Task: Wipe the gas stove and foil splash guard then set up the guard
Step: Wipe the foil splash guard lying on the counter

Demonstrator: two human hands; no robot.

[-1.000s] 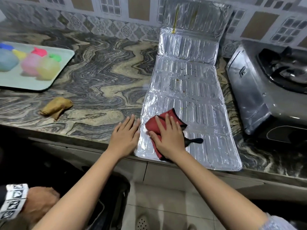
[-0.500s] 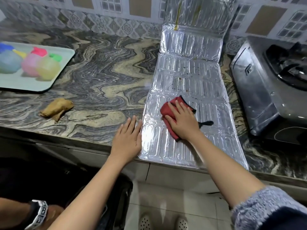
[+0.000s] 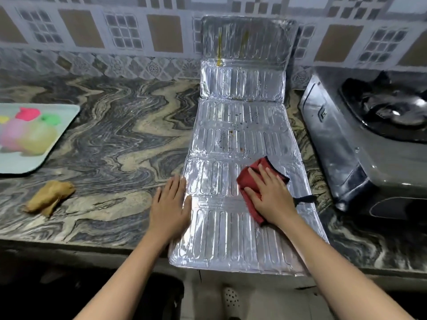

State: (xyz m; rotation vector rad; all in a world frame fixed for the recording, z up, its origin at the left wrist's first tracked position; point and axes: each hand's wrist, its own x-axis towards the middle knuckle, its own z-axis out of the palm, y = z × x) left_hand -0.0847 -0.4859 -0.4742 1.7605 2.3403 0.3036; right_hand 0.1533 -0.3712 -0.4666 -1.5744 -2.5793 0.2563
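On the marbled counter point(image 3: 111, 139) the foil splash guard point(image 3: 231, 239) lies flat, its far panel propped against the wall point(image 3: 80, 31), with the gas stove point(image 3: 346, 144) just to its right. The right hand point(image 3: 272, 197), grip flat with straight fingers, presses a red cloth point(image 3: 248, 179) onto the guard. The left hand point(image 3: 169, 209), grip likewise unclenched, rests at the guard's left edge.

One head cam, wide-angle, worn at counter point(image 3: 115, 139) front edge. Looks fwd + steeply down toward tiled wall point(image 3: 92, 31) at 12 o'clock. Close range: foil splash guard point(image 3: 240, 125) fills centre, gas stove point(image 3: 369, 144) at 3 o'clock, tray point(image 3: 27, 162) at 9, forearms point(image 3: 129, 273) enter from 6.
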